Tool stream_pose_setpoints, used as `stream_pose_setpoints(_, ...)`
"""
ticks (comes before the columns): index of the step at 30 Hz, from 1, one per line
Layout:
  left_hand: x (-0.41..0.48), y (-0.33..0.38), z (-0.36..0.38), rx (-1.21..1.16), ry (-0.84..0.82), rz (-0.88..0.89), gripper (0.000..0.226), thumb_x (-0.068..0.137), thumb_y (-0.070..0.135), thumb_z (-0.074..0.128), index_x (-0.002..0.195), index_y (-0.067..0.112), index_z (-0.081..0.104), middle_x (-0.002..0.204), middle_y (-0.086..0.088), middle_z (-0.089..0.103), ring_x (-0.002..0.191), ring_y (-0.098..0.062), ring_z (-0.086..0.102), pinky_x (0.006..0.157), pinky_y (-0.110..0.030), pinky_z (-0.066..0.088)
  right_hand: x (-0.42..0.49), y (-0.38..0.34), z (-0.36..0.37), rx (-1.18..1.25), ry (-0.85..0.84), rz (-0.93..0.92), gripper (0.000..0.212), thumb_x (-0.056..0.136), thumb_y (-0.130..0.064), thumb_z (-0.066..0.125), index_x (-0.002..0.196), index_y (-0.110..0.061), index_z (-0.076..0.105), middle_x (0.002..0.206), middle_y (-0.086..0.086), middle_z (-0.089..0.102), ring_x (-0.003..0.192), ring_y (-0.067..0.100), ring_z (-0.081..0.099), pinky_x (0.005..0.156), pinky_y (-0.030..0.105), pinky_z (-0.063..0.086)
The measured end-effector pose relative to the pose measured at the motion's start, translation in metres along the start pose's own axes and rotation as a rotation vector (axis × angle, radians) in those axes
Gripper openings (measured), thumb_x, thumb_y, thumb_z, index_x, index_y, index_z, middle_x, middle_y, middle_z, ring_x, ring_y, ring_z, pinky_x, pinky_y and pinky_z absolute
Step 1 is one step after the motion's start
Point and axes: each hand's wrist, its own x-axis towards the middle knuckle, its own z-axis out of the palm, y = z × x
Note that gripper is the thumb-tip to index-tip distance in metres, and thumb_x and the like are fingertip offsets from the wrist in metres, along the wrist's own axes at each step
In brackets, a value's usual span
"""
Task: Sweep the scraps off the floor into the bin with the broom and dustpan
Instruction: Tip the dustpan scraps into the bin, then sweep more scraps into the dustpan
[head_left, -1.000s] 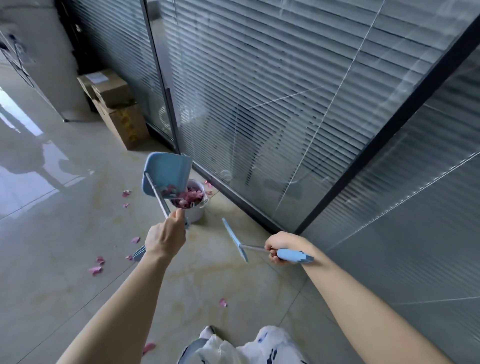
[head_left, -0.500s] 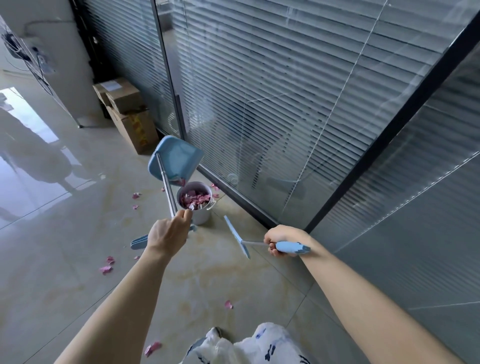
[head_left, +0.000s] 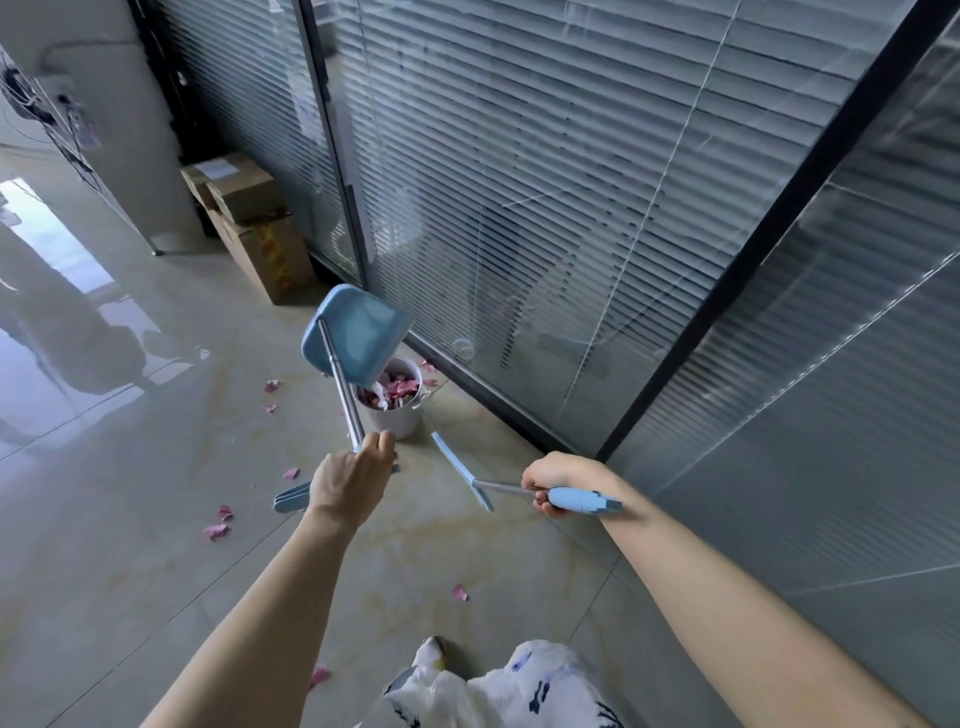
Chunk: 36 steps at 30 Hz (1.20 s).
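Emptied the dustpan (head_left: 363, 332) since a second ago: pink scraps at its lip then, bare blue inside now, mouth tipped down over the far rim of the bin (head_left: 402, 423). Holds it raised by the metal shaft (head_left: 343, 395), with the left grip (head_left: 353, 483) wrapped round the lower end, fingers curled. Carries the broom (head_left: 462, 470) clear of the floor (head_left: 156, 467) in the right grip (head_left: 553, 480), closed round the thin shaft just ahead of the blue handle (head_left: 582, 500); head near the bin, apart from it.

Shows the bin well filled with binned scraps (head_left: 397, 387), standing just beside the glass partition (head_left: 519, 208). Leaves loose scraps (head_left: 217, 530) scattered over the glossy tiles to the left, near the feet and behind the bin. Cardboard boxes (head_left: 260, 244) further back.

Judged light and stiff, both tools; pan likely top-heavy on so long a shaft, so better taken nearer mid-shaft when lowered. Scraps probably thin and flighty: short, gentle strokes, pan lip flat to the tile.
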Motion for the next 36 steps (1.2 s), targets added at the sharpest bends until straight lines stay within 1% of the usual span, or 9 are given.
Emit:
stream_pose_setpoints(4, 0.0, 0.0, -0.011, -0.059, -0.036, -0.104, 0.025, 0.087, 0.004, 0.057, 0.112, 0.001, 0.055, 0.099, -0.017, 0.065, 0.066, -0.043, 0.068, 0.049, -0.038, 0.044, -0.002, 0.007, 0.004, -0.064, 0.028, -0.013, 0.026, 0.092, -0.008, 0.041, 0.068, -0.005, 0.049, 0.053, 0.003, 0.044, 0.034, 0.009, 0.04, 0.031, 0.013, 0.037)
stream_pose_setpoints(6, -0.004, -0.001, -0.014, -0.13, -0.013, -0.139, 0.027, 0.092, 0.008, 0.051, 0.118, 0.0, 0.051, 0.106, -0.019, 0.063, 0.073, -0.044, 0.068, 0.056, -0.041, 0.048, -0.003, 0.009, 0.008, -0.089, 0.037, -0.017, 0.028, 0.093, -0.008, 0.039, 0.067, -0.004, 0.05, 0.048, 0.002, 0.045, 0.027, 0.008, 0.039, 0.031, 0.013, 0.036)
stream_pose_setpoints(9, -0.008, -0.003, -0.017, -0.238, 0.041, -0.257, 0.019, 0.094, 0.012, 0.049, 0.111, 0.003, 0.05, 0.106, -0.02, 0.064, 0.078, -0.044, 0.067, 0.063, -0.043, 0.052, -0.006, 0.012, 0.011, -0.094, 0.036, -0.011, 0.029, 0.093, -0.006, 0.038, 0.066, -0.004, 0.049, 0.034, 0.001, 0.043, 0.02, 0.008, 0.037, 0.029, 0.012, 0.035)
stream_pose_setpoints(14, -0.009, -0.006, -0.034, -0.632, 0.266, -0.685, 0.017, 0.092, 0.009, 0.05, 0.108, 0.002, 0.052, 0.104, -0.027, 0.066, 0.085, -0.044, 0.062, 0.069, -0.045, 0.051, -0.008, 0.022, 0.008, -0.107, 0.023, -0.023, 0.028, 0.093, -0.005, 0.038, 0.066, -0.005, 0.048, 0.051, 0.002, 0.044, 0.022, 0.006, 0.038, 0.028, 0.012, 0.034)
stream_pose_setpoints(23, -0.059, 0.015, -0.023, -0.78, 0.275, -0.979, 0.023, 0.092, 0.013, 0.049, 0.11, 0.001, 0.054, 0.105, -0.027, 0.065, 0.09, -0.043, 0.059, 0.065, -0.036, 0.039, -0.004, 0.037, 0.016, -0.187, -0.119, -0.003, 0.026, 0.095, -0.005, 0.048, 0.07, -0.005, 0.053, 0.03, -0.002, 0.044, 0.021, 0.005, 0.04, 0.029, 0.011, 0.037)
stream_pose_setpoints(27, -0.083, 0.02, -0.019, -0.909, 0.356, -1.168, 0.023, 0.092, 0.014, 0.05, 0.108, -0.001, 0.057, 0.107, -0.026, 0.065, 0.096, -0.041, 0.059, 0.078, -0.039, 0.045, 0.005, 0.051, 0.029, -0.228, -0.134, 0.014, 0.027, 0.094, -0.005, 0.043, 0.068, -0.006, 0.05, 0.034, 0.001, 0.048, 0.024, 0.007, 0.044, 0.035, 0.016, 0.04)
stream_pose_setpoints(31, -0.127, 0.029, -0.013, -1.012, 0.459, -1.485, 0.028, 0.093, 0.02, 0.051, 0.112, 0.001, 0.057, 0.115, -0.02, 0.064, 0.108, -0.036, 0.058, 0.089, -0.033, 0.043, 0.014, 0.084, 0.051, -0.403, -0.113, -0.02, 0.015, 0.088, -0.001, 0.045, 0.074, -0.002, 0.05, 0.035, 0.005, 0.05, 0.03, 0.012, 0.046, 0.043, 0.02, 0.042)
stream_pose_setpoints(33, -0.147, 0.029, -0.008, -1.016, 0.459, -1.524, 0.028, 0.093, 0.021, 0.052, 0.112, 0.002, 0.057, 0.115, -0.02, 0.065, 0.108, -0.035, 0.058, 0.089, -0.033, 0.042, 0.015, 0.1, 0.063, -0.492, -0.052, -0.064, 0.012, 0.083, -0.002, 0.049, 0.071, -0.002, 0.05, 0.029, 0.002, 0.047, 0.028, 0.01, 0.044, 0.046, 0.021, 0.041)
stream_pose_setpoints(36, -0.177, 0.022, 0.0, -0.967, 0.408, -1.524, 0.026, 0.091, 0.021, 0.053, 0.109, 0.003, 0.058, 0.112, -0.019, 0.066, 0.105, -0.035, 0.059, 0.089, -0.035, 0.044, 0.011, 0.111, 0.077, -0.541, -0.043, -0.081, 0.006, 0.08, -0.003, 0.05, 0.074, -0.003, 0.05, 0.027, 0.0, 0.045, 0.022, 0.008, 0.04, 0.038, 0.01, 0.037)
